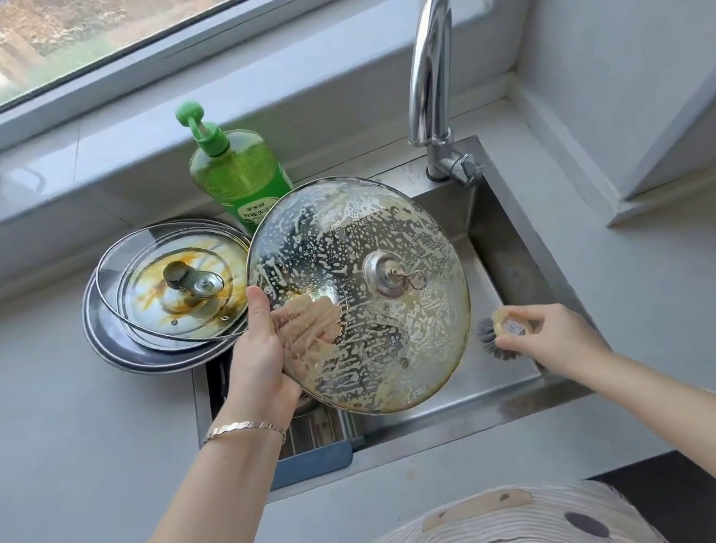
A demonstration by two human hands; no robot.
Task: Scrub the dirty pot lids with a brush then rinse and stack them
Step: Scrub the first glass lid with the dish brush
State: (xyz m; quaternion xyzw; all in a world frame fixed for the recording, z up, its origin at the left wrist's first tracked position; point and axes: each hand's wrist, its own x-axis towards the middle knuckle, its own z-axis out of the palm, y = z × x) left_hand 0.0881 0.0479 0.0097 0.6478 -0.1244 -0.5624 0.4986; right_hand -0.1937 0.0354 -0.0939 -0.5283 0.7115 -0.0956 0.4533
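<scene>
Grips one suds-covered glass lid (387, 231), tilted over the sink (503, 253), with left hand (262, 350): thumb on top, fingers curled underneath. Pinches one round dish brush (501, 335) in right hand (549, 338), just right of that lid. On the left counter: seemingly three stacked stained lids (179, 302); behind, one green soap bottle (241, 177).

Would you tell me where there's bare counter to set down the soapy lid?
Bare counter lies left of the sink, in front of the stacked dirty lids, and right of the sink too. It is crowded by the soap bottle and those lids.
</scene>
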